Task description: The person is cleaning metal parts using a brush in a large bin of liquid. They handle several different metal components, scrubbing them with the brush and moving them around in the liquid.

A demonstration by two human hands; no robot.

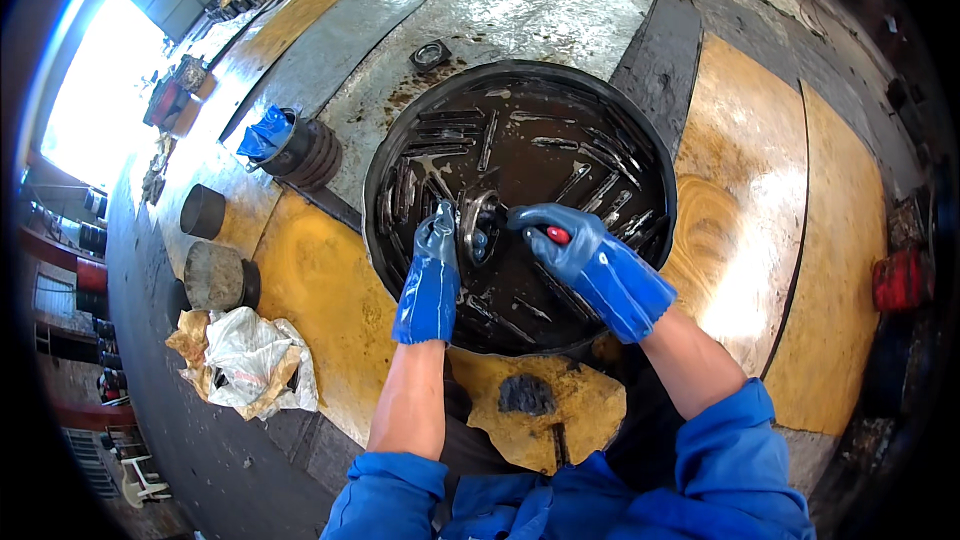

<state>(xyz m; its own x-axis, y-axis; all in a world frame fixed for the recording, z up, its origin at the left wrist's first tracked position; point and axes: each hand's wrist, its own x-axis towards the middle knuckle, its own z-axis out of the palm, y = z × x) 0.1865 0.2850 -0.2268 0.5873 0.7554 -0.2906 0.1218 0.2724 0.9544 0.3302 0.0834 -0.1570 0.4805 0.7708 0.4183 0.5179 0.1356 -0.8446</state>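
In front of me lies a wide round black pan (668,185) of dark oily liquid, with several long narrow metal pieces (488,140) in it. My left hand (437,240), in a blue rubber glove, grips the left side of a dark, wet, ring-shaped metal part (468,230), which is tilted up over the pan. My right hand (578,240), gloved alike, is closed around a tool with a red handle (558,235). The tool points left toward the ring's opening; its working end is too dark to make out.
Left of the pan stand a dark ribbed pot (318,155) with a blue bag (265,133) in it, two cylinders (213,277) and a crumpled white sack (250,360). A small square metal part (430,56) lies beyond the rim. A dark lump (526,395) sits near my legs.
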